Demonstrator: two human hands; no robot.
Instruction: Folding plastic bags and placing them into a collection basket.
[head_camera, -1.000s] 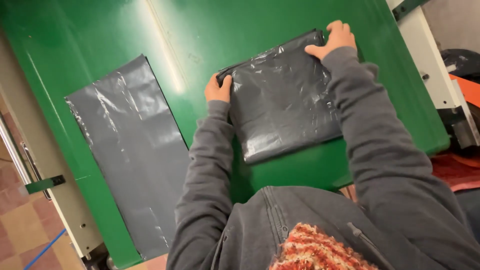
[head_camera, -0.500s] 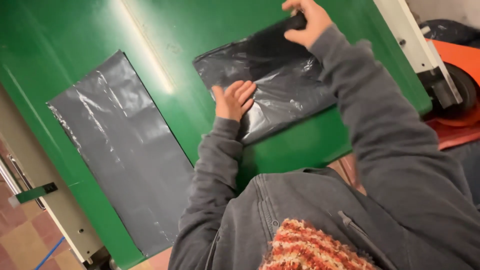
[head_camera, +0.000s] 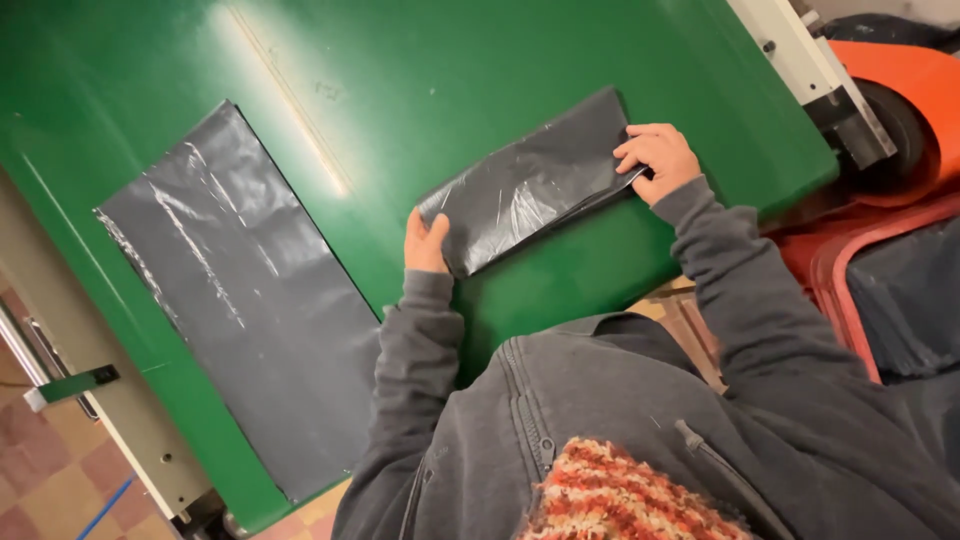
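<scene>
Left hand (head_camera: 426, 243) fingers curled with thumb up, right hand (head_camera: 657, 160) palm-down, fingers bent, both grey-sleeved arms extended forward
</scene>
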